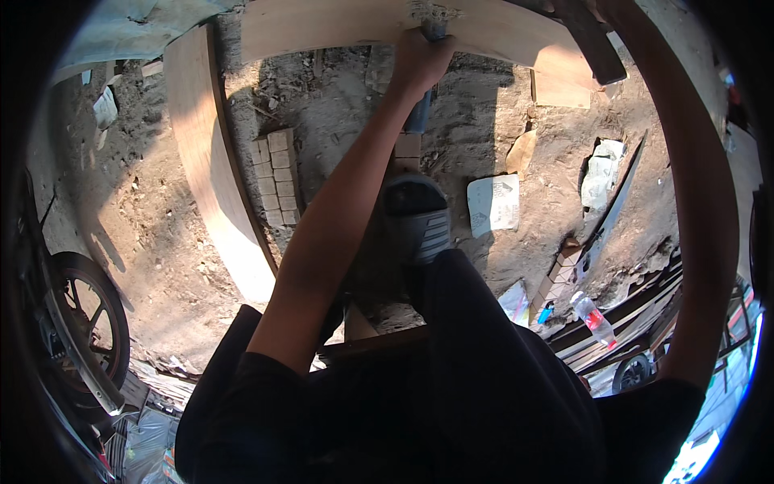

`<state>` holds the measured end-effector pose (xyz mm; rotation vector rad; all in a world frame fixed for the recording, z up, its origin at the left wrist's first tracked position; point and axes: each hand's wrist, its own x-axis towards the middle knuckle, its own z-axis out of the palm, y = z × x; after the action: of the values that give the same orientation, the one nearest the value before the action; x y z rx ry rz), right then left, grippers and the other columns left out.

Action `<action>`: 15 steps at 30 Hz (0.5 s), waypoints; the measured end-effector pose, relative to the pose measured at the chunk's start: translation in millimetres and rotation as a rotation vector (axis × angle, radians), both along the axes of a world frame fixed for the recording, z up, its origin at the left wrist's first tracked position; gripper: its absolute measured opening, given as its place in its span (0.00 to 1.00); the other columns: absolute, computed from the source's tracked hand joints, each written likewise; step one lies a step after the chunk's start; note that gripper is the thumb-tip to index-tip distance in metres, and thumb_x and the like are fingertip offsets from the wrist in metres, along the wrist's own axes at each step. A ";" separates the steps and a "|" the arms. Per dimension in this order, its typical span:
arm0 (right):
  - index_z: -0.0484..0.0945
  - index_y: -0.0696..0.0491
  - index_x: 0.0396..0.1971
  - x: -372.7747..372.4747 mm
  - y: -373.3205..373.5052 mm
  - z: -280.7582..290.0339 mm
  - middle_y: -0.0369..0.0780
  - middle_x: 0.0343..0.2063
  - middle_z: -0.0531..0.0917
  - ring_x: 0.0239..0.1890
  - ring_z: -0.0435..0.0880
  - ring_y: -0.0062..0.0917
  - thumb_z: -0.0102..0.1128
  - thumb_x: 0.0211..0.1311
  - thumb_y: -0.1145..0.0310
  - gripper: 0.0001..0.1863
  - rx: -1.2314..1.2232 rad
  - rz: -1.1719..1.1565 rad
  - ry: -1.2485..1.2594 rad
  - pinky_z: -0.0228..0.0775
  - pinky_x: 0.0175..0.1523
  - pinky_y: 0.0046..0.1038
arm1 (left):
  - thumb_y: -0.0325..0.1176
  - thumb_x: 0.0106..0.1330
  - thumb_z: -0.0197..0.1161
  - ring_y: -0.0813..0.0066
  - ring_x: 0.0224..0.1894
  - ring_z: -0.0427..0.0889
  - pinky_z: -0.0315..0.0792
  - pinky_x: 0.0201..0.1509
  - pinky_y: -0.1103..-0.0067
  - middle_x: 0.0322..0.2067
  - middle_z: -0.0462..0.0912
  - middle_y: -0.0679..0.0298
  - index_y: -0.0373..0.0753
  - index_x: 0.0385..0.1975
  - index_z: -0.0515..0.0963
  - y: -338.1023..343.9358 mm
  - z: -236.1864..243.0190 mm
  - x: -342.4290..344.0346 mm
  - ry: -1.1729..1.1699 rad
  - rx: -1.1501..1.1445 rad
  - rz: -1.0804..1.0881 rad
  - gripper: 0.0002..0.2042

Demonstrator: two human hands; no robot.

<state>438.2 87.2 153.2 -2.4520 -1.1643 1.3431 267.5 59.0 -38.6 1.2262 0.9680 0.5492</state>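
My left hand [423, 60] is closed round a blue-handled tool [417, 117] at the top middle. The handle sticks out below my fist, and a greyish end above it lies over a long pale wooden board [322, 28]. What kind of tool it is does not show clearly. My right arm [697, 145] reaches up along the right side, and its hand is cut off by the upper edge. Close to that wrist, a dark flat bar [592, 40] slants across the board's right end. My shoe [415, 214] stands on the ground below my left hand.
Another plank [214, 153] lies on the dirt at left, beside small stacked wooden blocks [276, 173]. A handsaw [609, 214], a white sheet [493, 203] and a plastic bottle [593, 320] lie at right. A motorcycle wheel [89, 323] stands at far left.
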 end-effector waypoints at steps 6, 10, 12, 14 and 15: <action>0.74 0.60 0.37 -20.8 39.9 0.4 0.38 0.18 0.74 0.18 0.72 0.21 0.59 0.51 0.68 0.15 -0.474 0.665 -0.014 0.64 0.22 0.26 | 0.31 0.53 0.59 0.74 0.14 0.72 0.65 0.18 0.71 0.10 0.71 0.63 0.35 0.13 0.71 9.1 -19.3 -23.2 0.051 0.030 0.129 0.11; 0.74 0.62 0.36 -12.7 61.7 -16.0 0.37 0.18 0.74 0.18 0.72 0.21 0.60 0.50 0.69 0.15 -0.120 0.505 -0.049 0.65 0.22 0.27 | 0.32 0.53 0.59 0.74 0.13 0.71 0.64 0.17 0.70 0.09 0.71 0.62 0.35 0.12 0.70 13.5 -22.1 -34.7 0.077 0.031 0.172 0.12; 0.74 0.61 0.36 -1.1 35.4 2.0 0.37 0.17 0.73 0.17 0.71 0.21 0.59 0.51 0.68 0.15 0.011 0.283 -0.115 0.66 0.23 0.27 | 0.32 0.53 0.59 0.74 0.12 0.71 0.64 0.17 0.70 0.09 0.71 0.62 0.35 0.11 0.70 5.4 -11.8 -16.6 0.048 0.026 0.078 0.12; 0.75 0.61 0.36 -10.1 20.2 -9.9 0.37 0.17 0.73 0.17 0.70 0.22 0.57 0.53 0.67 0.14 0.115 0.093 -0.058 0.66 0.25 0.28 | 0.33 0.53 0.59 0.74 0.12 0.71 0.64 0.17 0.70 0.09 0.71 0.62 0.35 0.11 0.70 4.3 -9.9 -12.5 0.086 0.012 0.066 0.13; 0.75 0.60 0.36 -10.7 14.1 -13.0 0.37 0.16 0.72 0.17 0.70 0.22 0.56 0.54 0.66 0.14 0.173 -0.001 -0.034 0.67 0.26 0.28 | 0.33 0.53 0.59 0.74 0.12 0.71 0.64 0.17 0.70 0.09 0.71 0.62 0.35 0.11 0.70 4.8 -10.1 -9.0 0.084 -0.010 0.043 0.13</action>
<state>427.5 101.2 140.2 -2.3618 -1.2313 1.1516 258.5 63.8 -48.7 1.2298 1.0694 0.5296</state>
